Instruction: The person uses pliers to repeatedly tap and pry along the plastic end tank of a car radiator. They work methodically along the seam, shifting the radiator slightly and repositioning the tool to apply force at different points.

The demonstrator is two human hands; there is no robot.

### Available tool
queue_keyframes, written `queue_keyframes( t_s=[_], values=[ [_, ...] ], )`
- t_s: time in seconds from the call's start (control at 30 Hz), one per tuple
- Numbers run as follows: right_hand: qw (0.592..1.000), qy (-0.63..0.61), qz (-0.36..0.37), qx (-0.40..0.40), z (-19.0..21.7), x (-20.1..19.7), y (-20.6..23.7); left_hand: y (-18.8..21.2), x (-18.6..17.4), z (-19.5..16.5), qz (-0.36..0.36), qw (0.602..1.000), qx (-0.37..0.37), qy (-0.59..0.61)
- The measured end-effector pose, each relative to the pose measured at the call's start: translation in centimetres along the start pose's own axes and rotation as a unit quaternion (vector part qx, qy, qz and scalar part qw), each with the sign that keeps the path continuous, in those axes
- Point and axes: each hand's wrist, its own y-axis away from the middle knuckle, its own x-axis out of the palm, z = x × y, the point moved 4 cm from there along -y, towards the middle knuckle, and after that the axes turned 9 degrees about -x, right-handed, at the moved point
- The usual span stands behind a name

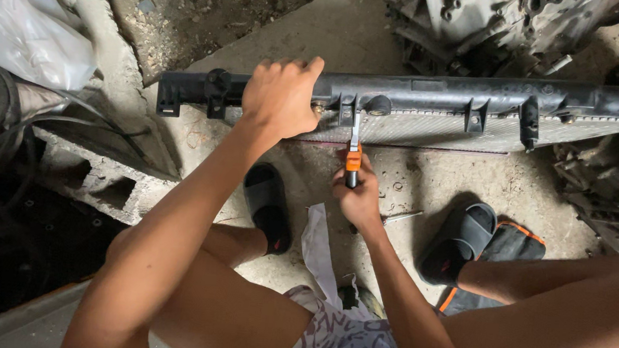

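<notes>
Black-topped radiator (435, 106) on edge, left hand (280, 97) gripping it, right hand (358, 197) clenched round orange-handled screwdriver (354, 148)

Head-worn camera, looking steeply down, close over knees (seated); radiator (420, 109) ahead

A crumpled, translucent white plastic bag (24, 18) lies at the upper left, well apart from and left of the left grip (280, 97) on the dirt floor. No labels, signs or screens appear.
</notes>
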Motion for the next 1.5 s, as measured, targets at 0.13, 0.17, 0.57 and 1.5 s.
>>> queue_keyframes(
  t_s=[0.13,0.17,0.57,1.5],
  values=[
    [0.999,0.023,0.007,-0.045,0.5,0.0,0.0,-0.1,0.2,0.1,0.013,1.000,-0.011,0.000],
    [0.999,0.016,0.008,-0.049,0.5,0.0,0.1,-0.1,0.3,0.2,0.022,1.000,-0.016,0.001],
    [1.000,-0.007,-0.009,0.008,0.0,0.3,0.8,0.4,-1.5,-0.7,-0.053,0.998,0.025,-0.019],
    [0.986,-0.055,0.117,0.110,0.5,-0.2,2.0,5.7,8.5,-3.8,0.244,0.906,-0.050,0.343]
  ],
)
